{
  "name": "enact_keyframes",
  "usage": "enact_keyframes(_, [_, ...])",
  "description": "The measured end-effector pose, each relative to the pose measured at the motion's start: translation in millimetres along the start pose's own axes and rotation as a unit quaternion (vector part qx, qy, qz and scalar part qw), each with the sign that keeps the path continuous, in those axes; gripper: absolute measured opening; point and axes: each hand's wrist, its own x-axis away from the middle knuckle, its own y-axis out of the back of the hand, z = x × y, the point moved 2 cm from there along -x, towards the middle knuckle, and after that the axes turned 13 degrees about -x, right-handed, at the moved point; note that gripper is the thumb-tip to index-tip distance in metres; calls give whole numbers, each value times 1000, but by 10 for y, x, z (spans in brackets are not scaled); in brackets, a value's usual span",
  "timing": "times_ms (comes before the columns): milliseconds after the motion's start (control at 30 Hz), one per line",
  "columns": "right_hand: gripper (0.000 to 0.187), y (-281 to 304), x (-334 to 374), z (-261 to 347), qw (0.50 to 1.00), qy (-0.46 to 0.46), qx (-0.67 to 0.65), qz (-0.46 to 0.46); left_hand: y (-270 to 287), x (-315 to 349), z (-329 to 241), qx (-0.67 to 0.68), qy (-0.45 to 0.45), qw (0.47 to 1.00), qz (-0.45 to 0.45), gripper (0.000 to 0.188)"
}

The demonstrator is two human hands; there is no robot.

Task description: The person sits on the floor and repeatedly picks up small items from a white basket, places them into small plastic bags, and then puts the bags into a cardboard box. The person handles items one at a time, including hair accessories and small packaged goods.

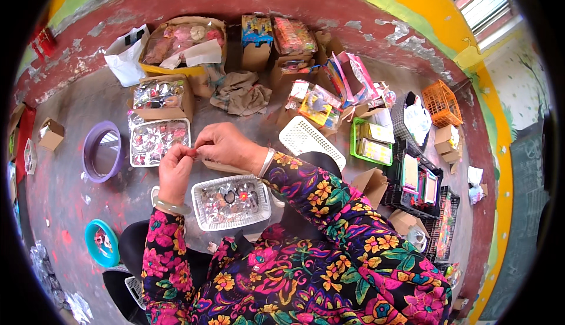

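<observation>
Floor (67, 190): grey, red-flecked. Basket (240, 222): white, w/ small bagged pcs. L hand (175, 175) & R hand (228, 148): fingertips pinched tog. past basket's far-left corner, on approx. one red bit (195, 155), too small to ID. Tray (134, 161): white, beyond basket, left. Rec.: light pinch, best worked over basket to catch drops.

Purple basin (88, 155) and teal basin (90, 244) flank a passable floor gap (110, 201).

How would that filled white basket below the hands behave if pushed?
The basket looks like moulded plastic, so probably stiff. Its low, wide shape suggests it would slide rather than tip. The small packets heaped inside might shift with a jolt.
</observation>
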Motion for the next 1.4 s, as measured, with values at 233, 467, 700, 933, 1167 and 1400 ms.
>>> enact_keyframes(233, [12, -15, 23, 66, 999, -17, 24, -15, -8, 8, -5, -71, 1, 997, -32, 4])
enact_keyframes(467, [10, -104, 25, 77, 989, 66, 130, 12, 25, -26, 163, -124, -22, 990, -64, 6])
enact_keyframes(700, [9, -152, 51, 60, 984, 115, 135, 33, 20, -22, 210, -175, -27, 982, -69, 6])
enact_keyframes(933, [13, -157, 45, 221, 958, 192, 200, -70, -6, -34, 233, -95, 12, 991, -97, 11])
enact_keyframes(1167, [16, -230, 110, 209, 952, 195, 238, -5, -9, -17, 129, 96, 60, 992, -54, 16])
enact_keyframes(1400, [10, -238, 108, 103, 957, 113, 266, 0, -21, 57, -47, 116, 102, 988, -14, 22])
